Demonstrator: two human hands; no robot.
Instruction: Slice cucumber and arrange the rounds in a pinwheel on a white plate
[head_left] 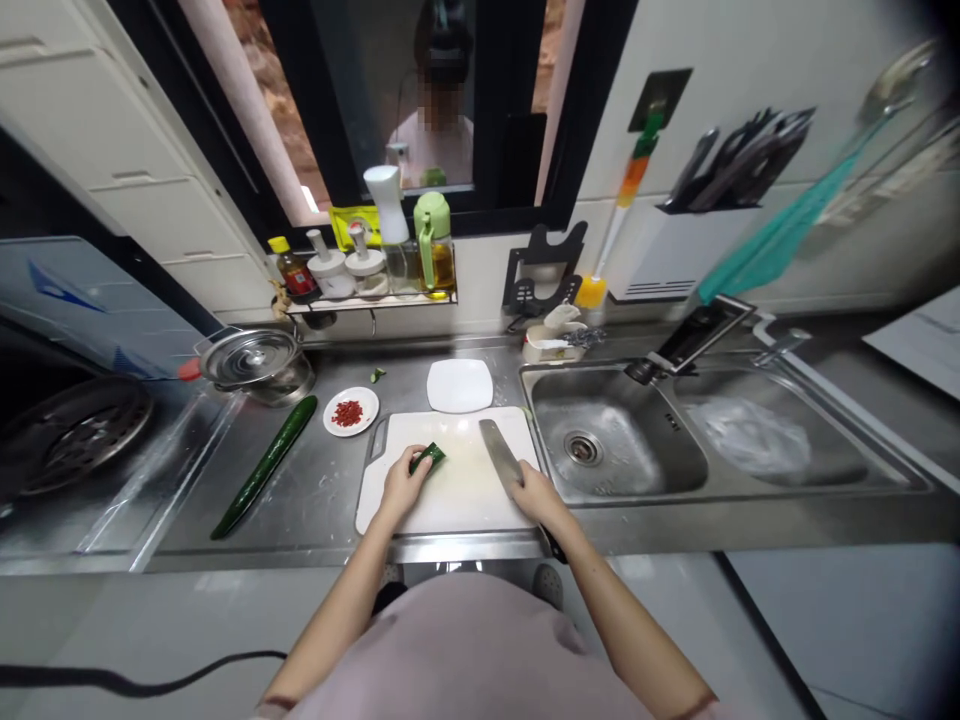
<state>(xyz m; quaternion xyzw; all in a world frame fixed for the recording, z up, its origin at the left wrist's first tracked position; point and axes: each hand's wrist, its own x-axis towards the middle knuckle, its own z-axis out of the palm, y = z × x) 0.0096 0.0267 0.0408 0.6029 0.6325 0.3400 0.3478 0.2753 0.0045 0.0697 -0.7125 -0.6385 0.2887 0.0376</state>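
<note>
A white cutting board [450, 490] lies on the steel counter in front of me. My left hand [403, 485] is closed on a short green cucumber piece [428, 457], pressing it to the board. My right hand [534, 494] grips a cleaver [500, 455] by the handle, its broad blade resting flat over the board's right side, a little to the right of the cucumber piece.
A whole cucumber [264, 467] lies left of the board. Behind the board stand a small dish of red chilli [350, 411] and an empty white plate [460, 385]. A lidded steel pot [255, 362] sits far left, a double sink [622, 445] to the right.
</note>
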